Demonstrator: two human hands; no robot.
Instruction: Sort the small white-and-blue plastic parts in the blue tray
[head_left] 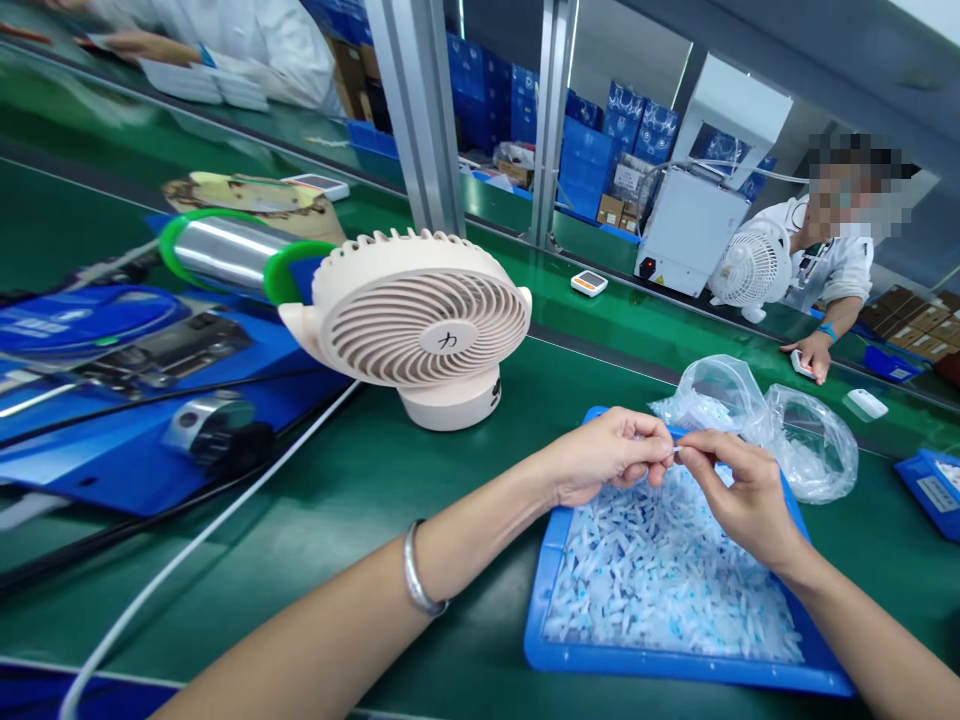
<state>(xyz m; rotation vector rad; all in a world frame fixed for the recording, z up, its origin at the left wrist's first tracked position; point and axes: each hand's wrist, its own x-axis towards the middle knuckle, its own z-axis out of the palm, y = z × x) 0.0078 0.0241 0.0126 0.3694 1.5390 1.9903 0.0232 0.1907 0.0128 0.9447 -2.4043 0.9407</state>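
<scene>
Above a blue tray [544, 600] my left hand [611, 455] and my right hand [742, 490] meet fingertip to fingertip. Both are closed in a pinch on a small white piece [677, 450], mostly covered by the fingers, so its exact kind cannot be made out. The tray holds a thick layer of small white and light-blue plastic pieces [667, 580]. Just behind the tray lie clear plastic bags [814, 440], one with similar pieces inside. A silver bangle [420, 570] circles my left wrist.
A beige desk fan [442, 330] stands left of the tray, its white cable [202, 540] crossing the green table. Metal tooling and a roll with green rims [232, 255] are at left. Across the bench sits a co-worker [832, 260] beside a white fan [750, 268]; another person's sleeve [277, 50] shows upper left.
</scene>
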